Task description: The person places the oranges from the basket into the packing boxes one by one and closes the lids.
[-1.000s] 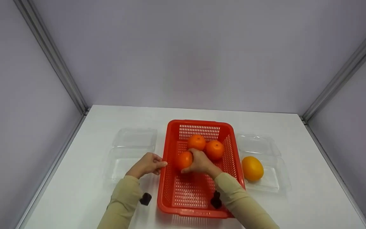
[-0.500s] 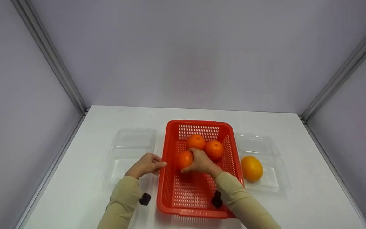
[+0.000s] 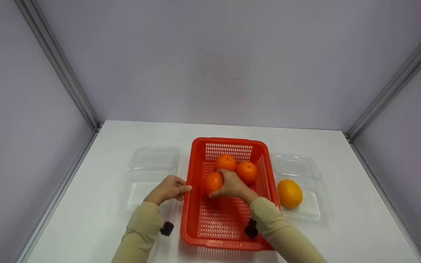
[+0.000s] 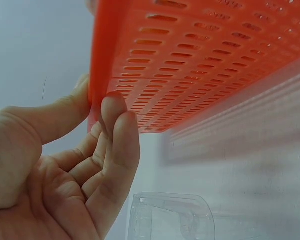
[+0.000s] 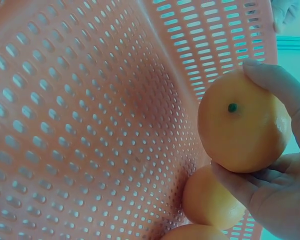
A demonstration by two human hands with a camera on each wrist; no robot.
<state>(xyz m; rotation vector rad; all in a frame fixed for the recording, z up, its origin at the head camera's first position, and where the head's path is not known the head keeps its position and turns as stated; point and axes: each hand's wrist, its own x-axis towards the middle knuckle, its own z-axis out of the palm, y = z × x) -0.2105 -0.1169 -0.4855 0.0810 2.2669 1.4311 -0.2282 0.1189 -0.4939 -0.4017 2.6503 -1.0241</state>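
A red perforated plastic basket (image 3: 210, 242) sits on the white table. My left hand (image 3: 169, 190) pinches its left rim between thumb and fingers, which the left wrist view shows closely. Inside the basket my right hand (image 3: 230, 185) grips an orange (image 3: 212, 182), with the thumb on one side and the fingers on the other. In the right wrist view this orange (image 5: 245, 122) is held above the basket's bottom, its green stem spot showing. Two other oranges lie toward the basket's back, one (image 3: 225, 163) behind my hand and one (image 3: 247, 172) to its right.
An open clear plastic clamshell box (image 3: 152, 179) lies left of the basket. Another clear box (image 3: 311, 199) stands open on the right, with a yellower orange (image 3: 289, 194) in it. Walls (image 3: 217, 65) enclose the table's back and sides.
My right hand and the orange it grips have risen very slightly. The left hand stays on the basket rim, and the other fruit lies as before.
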